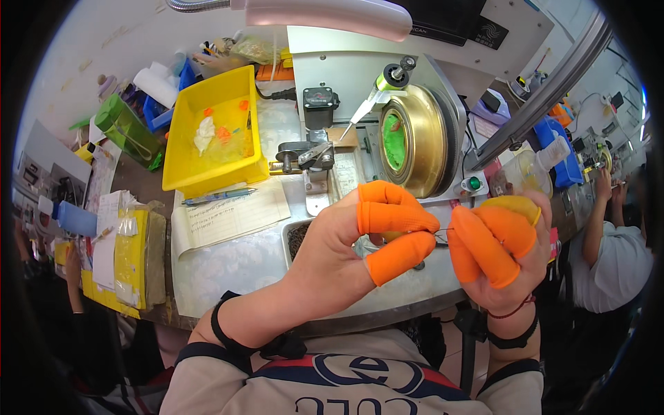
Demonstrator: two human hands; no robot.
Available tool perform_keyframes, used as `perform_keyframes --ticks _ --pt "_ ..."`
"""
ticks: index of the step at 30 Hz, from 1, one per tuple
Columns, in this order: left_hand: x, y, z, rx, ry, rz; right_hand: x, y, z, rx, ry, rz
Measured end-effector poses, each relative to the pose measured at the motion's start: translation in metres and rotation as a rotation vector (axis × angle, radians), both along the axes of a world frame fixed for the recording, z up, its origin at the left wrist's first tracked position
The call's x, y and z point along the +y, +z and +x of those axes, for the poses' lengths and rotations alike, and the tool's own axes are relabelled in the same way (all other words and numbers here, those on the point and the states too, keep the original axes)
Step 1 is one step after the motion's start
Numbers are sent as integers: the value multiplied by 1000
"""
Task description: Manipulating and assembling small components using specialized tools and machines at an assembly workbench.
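Note:
My left hand (366,238) is raised over the bench with orange finger cots on thumb and two fingers, pinching a thin dark wire (443,234). My right hand (501,249), also in orange cots, pinches the same wire's other end, fingertips almost touching the left ones. A yellowish object (515,205) sits behind the right fingers. Under the hands lies a small tray of dark parts (297,238).
A brass-coloured drum (415,142) on a grey machine stands behind the hands, with a syringe-like dispenser (370,104) pointing at a clamp (308,155). A yellow bin (214,131) and paper sheet (232,218) lie left. Another person (612,249) sits at right.

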State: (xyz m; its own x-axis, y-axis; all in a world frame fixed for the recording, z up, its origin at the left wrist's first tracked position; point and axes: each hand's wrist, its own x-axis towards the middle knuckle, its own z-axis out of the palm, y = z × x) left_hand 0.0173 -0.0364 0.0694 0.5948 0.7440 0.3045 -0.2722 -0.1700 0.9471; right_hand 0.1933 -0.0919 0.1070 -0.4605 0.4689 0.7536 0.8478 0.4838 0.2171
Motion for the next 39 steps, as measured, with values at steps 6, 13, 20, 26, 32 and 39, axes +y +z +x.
perform_keyframes --ticks 6,13,20,26,32,39 --pt "-1 0 2 16 -5 2 -3 -1 -1 -37 -9 -10" --pt "1 -5 1 -26 -77 -90 -2 -4 -2 -29 14 -43" --pt "2 -3 -1 -11 -83 -153 2 -13 -4 32 87 -112" --pt "1 1 -2 67 171 424 -6 -19 -11 929 362 -614" --pt "-1 -3 -1 113 251 622 -8 -17 -15 1398 546 -1176" --pt "1 -5 -8 51 220 596 -11 -25 -29 1483 539 -1109"
